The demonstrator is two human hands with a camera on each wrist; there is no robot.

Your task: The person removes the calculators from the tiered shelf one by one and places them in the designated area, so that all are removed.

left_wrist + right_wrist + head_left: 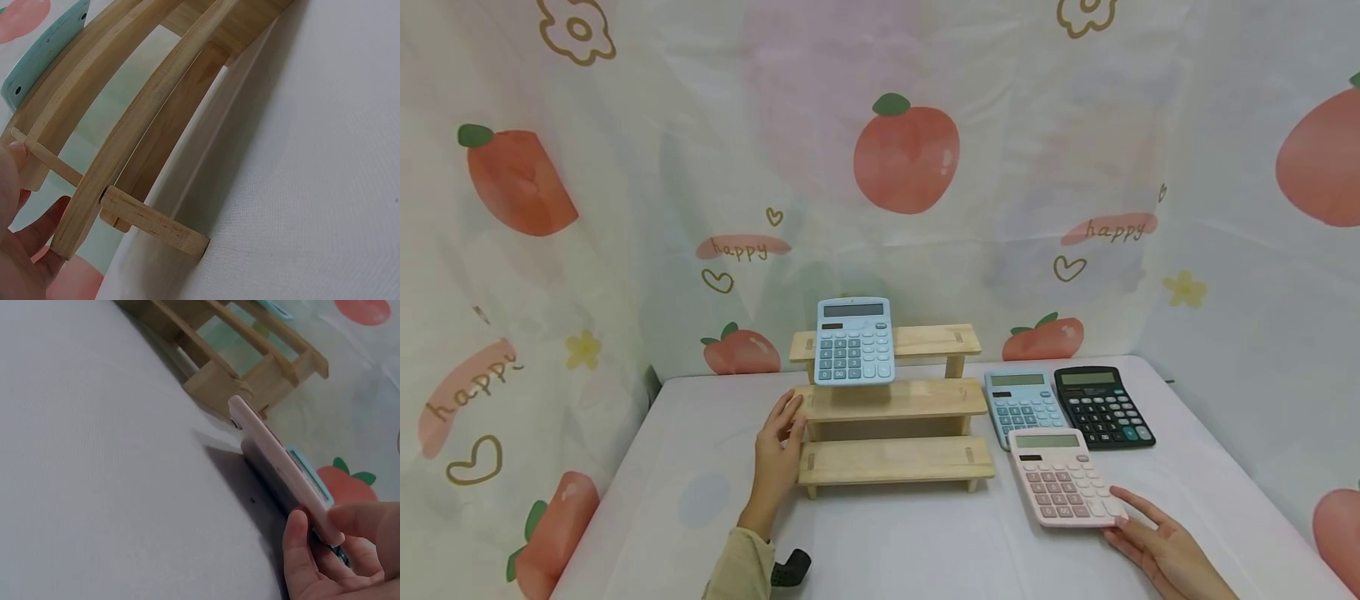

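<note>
My left hand [778, 454] holds the left end of a three-step wooden shelf stand [895, 400]; in the left wrist view its fingers [40, 240] bend against the plank's end. A blue calculator [854, 342] leans upright on the stand, left of the middle, its screen facing me. My right hand [1168, 550] pinches the lower right corner of a pink calculator [1060, 479], between thumb and fingers in the right wrist view. That calculator [284, 472] is tilted, its underside partly off the cloth. Behind it lie another blue calculator [1022, 400] and a black calculator [1101, 408].
A white cloth [895, 542] covers the table. A small black object [792, 568] lies beside the left sleeve at the front. Printed fabric [1000, 167] with peaches hangs behind and at both sides.
</note>
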